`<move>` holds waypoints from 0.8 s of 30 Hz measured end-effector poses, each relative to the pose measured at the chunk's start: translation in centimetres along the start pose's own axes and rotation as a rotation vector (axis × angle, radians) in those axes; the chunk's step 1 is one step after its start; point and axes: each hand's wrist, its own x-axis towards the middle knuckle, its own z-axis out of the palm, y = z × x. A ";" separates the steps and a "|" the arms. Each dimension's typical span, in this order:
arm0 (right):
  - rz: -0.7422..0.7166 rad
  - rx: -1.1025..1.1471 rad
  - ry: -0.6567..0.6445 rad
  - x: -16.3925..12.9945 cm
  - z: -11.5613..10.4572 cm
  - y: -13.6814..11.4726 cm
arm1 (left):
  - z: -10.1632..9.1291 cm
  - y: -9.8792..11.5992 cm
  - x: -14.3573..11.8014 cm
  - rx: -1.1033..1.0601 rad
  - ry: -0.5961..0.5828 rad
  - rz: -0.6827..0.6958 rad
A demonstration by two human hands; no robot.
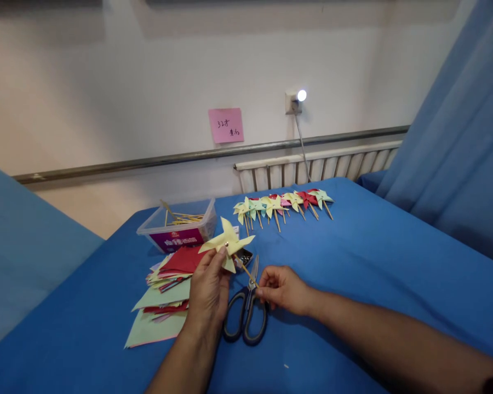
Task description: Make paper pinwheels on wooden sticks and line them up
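Observation:
My left hand (208, 293) pinches the centre of a pale yellow paper pinwheel (227, 241), held upright above the blue table. Its thin wooden stick (246, 272) slants down to the right, and my right hand (280, 287) grips the lower end with its fingertips. Black-handled scissors (246, 314) lie shut on the cloth between the two hands, just under the stick.
A stack of red, green and yellow paper squares (162, 301) lies left of my left hand. Behind it stands a clear plastic box of sticks (179, 224), with a small tin of pins (245, 256) beside it. A row of finished pinwheels (281, 205) lines the blue table (373, 262) at the back.

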 end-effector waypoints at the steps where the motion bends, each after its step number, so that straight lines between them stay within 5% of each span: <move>1: -0.015 -0.011 0.040 0.2 -0.3 -0.1 | 0.0 0.0 -0.1 0.011 -0.016 -0.030; 4: -0.053 -0.132 0.270 1.3 -2.4 -0.6 | -0.2 -0.2 -0.3 0.070 -0.057 -0.118; 6: -0.031 -0.377 0.547 2.3 -4.8 -1.0 | -0.2 -0.7 -0.5 0.129 -0.067 -0.159; 11: 0.079 -0.640 0.825 4.2 -11.3 -1.6 | -0.4 -2.5 -0.6 0.262 -0.129 -0.242; 15: 0.221 -0.805 0.887 5.1 -13.5 -1.9 | -0.5 -3.5 -0.5 0.353 -0.174 -0.254; 24: 0.391 -0.981 0.852 6.6 -14.0 -2.4 | -0.7 -3.8 -0.3 0.408 -0.194 -0.235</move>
